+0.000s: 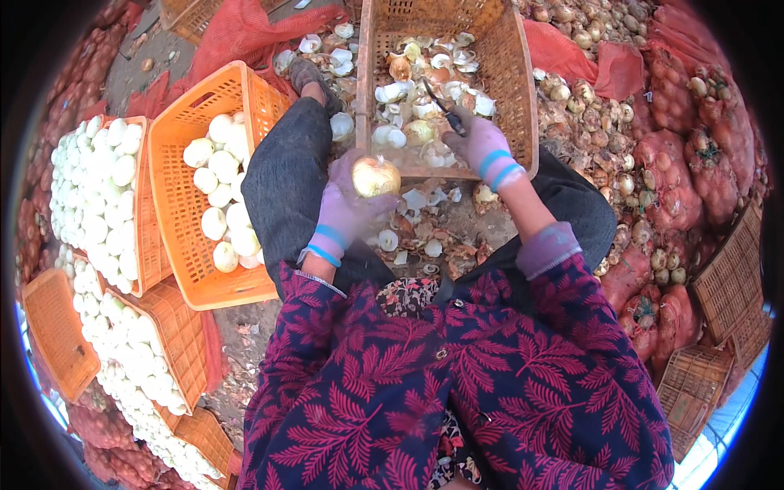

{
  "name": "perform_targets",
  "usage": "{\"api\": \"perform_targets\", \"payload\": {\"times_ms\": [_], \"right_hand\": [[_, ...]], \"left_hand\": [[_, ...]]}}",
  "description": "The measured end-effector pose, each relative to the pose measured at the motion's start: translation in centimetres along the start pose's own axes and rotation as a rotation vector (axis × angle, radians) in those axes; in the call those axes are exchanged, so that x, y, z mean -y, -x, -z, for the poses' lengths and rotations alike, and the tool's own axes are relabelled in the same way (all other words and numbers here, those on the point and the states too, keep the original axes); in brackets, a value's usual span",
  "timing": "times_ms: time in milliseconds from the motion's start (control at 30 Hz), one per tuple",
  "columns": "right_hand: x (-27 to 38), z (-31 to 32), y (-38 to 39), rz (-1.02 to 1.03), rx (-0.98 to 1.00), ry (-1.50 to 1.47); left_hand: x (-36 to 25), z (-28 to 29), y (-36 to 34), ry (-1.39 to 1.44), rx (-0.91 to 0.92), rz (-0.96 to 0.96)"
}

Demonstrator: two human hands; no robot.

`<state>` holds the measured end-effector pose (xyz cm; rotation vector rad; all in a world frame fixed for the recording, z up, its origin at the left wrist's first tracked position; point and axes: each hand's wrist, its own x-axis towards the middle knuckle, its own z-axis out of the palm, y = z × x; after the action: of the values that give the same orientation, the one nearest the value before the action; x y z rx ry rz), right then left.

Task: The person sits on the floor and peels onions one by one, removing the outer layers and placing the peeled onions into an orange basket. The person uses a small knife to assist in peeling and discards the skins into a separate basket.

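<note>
My left hand [341, 202], in a lilac glove with a blue band, is closed around a yellow-brown onion [376, 175] with its dry skin on. To its right my right hand [478, 147], gloved alike, grips a knife [438, 100] by its dark handle. The thin dark blade points up and left over an orange crate [448, 171] between my legs. Inside that crate lie onion peels [482, 104], cut white pieces and some whole onions. My fingers partly hide the knife's handle.
Left of my leg, an orange crate [167, 196] holds peeled white onions [219, 167]. More heaped crates [139, 204] stand beyond it. Unpeeled onions [584, 122] and red mesh sacks [661, 180] lie on the right. Peel scraps [433, 247] litter the ground between my legs.
</note>
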<state>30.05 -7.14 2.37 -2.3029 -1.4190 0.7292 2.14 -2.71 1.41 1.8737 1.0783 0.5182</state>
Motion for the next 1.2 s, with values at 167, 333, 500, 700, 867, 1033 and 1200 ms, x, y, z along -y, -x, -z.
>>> {"api": "perform_targets", "payload": {"times_ms": [167,333,500,700,867,1033,1200], "right_hand": [[3.3,1.9,8.1,0.363,0.093,-0.068],[4.6,0.1,11.0,0.378,0.301,0.088],[3.7,-1.3,9.6,0.331,0.402,0.054],[2.1,-4.9,6.3,0.333,0.305,-0.041],[2.7,-5.3,5.5,0.074,0.467,-0.359],[3.9,-0.6,5.9,0.022,0.464,-0.338],[2.7,-0.3,6.0,-0.298,0.39,-1.124]], "left_hand": [[0.8,-0.9,0.2,0.016,-0.053,0.056],[0.8,-1.4,0.0,-0.208,-0.06,-0.035],[1.4,-1.7,0.1,-0.257,-0.033,-0.015],[0.0,-2.4,0.0,-0.235,-0.044,0.112],[1.1,-1.9,0.6,-0.121,-0.065,0.038],[1.0,0.2,0.6,0.472,0.038,0.158],[-2.4,0.4,-0.3,0.802,0.067,-0.007]]}}
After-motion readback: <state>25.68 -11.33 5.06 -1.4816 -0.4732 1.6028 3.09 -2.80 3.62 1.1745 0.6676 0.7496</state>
